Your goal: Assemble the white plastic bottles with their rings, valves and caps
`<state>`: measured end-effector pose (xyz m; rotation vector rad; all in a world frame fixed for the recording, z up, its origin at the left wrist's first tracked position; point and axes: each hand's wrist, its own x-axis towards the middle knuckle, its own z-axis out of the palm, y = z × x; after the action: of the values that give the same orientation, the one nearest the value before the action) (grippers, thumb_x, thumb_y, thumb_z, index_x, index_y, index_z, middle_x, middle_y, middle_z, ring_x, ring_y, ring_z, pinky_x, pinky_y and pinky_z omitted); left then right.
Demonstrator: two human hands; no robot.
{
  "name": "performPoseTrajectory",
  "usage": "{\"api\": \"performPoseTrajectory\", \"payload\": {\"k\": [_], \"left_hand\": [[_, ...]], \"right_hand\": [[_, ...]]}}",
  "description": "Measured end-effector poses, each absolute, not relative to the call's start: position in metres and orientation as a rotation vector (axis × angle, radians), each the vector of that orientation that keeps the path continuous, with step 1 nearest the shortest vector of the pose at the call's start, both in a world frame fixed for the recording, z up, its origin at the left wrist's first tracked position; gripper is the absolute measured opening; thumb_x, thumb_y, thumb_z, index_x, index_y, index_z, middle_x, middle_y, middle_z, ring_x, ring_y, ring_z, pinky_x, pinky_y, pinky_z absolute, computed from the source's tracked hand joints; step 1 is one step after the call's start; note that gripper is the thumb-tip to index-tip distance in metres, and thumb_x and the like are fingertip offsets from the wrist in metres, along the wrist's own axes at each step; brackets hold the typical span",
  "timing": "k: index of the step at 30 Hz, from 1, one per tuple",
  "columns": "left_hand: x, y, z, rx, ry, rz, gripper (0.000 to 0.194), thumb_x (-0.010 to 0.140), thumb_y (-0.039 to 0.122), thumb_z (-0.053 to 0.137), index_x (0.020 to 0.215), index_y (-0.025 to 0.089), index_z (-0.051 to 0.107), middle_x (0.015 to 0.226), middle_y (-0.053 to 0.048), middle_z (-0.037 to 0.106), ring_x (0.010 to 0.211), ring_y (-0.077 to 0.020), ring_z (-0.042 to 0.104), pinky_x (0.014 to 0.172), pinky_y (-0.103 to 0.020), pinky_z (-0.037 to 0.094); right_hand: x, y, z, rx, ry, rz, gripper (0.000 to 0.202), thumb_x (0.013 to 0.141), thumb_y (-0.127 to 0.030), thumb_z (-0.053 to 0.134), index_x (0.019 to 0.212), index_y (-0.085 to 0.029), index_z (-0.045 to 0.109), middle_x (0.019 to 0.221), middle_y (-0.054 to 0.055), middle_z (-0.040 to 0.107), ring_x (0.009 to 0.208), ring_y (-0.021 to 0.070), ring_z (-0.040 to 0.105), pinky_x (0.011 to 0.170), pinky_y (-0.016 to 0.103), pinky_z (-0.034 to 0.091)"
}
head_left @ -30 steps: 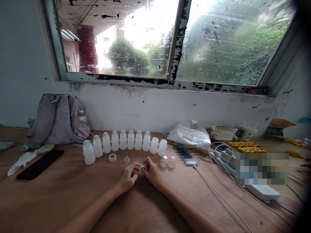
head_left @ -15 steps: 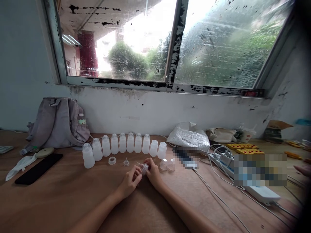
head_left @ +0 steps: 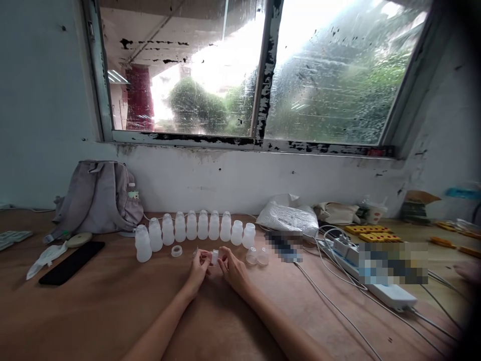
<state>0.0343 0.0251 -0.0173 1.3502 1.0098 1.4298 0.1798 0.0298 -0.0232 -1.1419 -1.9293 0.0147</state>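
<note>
My left hand (head_left: 199, 271) and my right hand (head_left: 232, 268) meet near the middle of the table, their fingers closed around a small translucent ring (head_left: 215, 257) between them. Beyond them stands a curved row of frosted white bottles (head_left: 191, 225); most have clear caps on top, while the two at the right end have open necks. A loose ring (head_left: 176, 250) lies left of my hands. Two clear domed caps (head_left: 257, 257) lie just right of my right hand. A small clear piece shows partly behind my left fingertips.
Left are a grey backpack (head_left: 101, 195), a black phone-like slab (head_left: 71, 263) and a white cloth. A silvery bag (head_left: 287, 218), cables, a power strip (head_left: 391, 296) and yellow blocks (head_left: 372, 233) are right. A blurred hand shows at the far right edge.
The view has shifted slightly. My left hand has moved beside the small clear piece, now partly hidden, and the ring between my hands has turned and shows more plainly.
</note>
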Motion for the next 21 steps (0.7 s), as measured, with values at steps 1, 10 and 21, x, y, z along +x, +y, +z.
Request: {"api": "performPoseTrajectory", "payload": {"k": [1,10,21], "left_hand": [[0.032,0.025,-0.017,1.323,1.029,1.462,0.035,0.073,0.050,0.051,0.082,0.017,0.047,0.076,-0.003,0.056,0.064,-0.0141,0.058,0.042,-0.018,0.040],[0.014,0.033,-0.016,1.229,1.114,1.608,0.044,0.066,0.051,0.059,0.090,0.015,0.054,0.078,-0.005,0.057,0.066,-0.0160,0.056,0.043,-0.020,0.040],[0.016,0.031,-0.014,1.285,1.068,1.581,0.039,0.069,0.048,0.057,0.090,0.015,0.056,0.078,-0.004,0.058,0.067,-0.0147,0.055,0.046,-0.019,0.042]], "right_hand": [[0.182,0.034,-0.018,-1.163,-1.919,-0.015,0.037,0.081,-0.020,0.041,0.117,-0.020,0.042,0.078,0.003,0.060,0.065,0.0166,0.058,0.056,0.024,0.042],[0.208,0.110,0.023,-1.467,-1.616,0.009,0.040,0.070,-0.013,0.049,0.110,-0.017,0.048,0.051,-0.003,0.052,0.042,0.0136,0.047,0.045,0.023,0.031],[0.207,0.076,0.023,-1.322,-1.670,-0.073,0.010,0.075,-0.026,0.051,0.078,-0.018,0.056,0.093,0.009,0.050,0.082,0.0203,0.053,0.072,0.033,0.042]]}}
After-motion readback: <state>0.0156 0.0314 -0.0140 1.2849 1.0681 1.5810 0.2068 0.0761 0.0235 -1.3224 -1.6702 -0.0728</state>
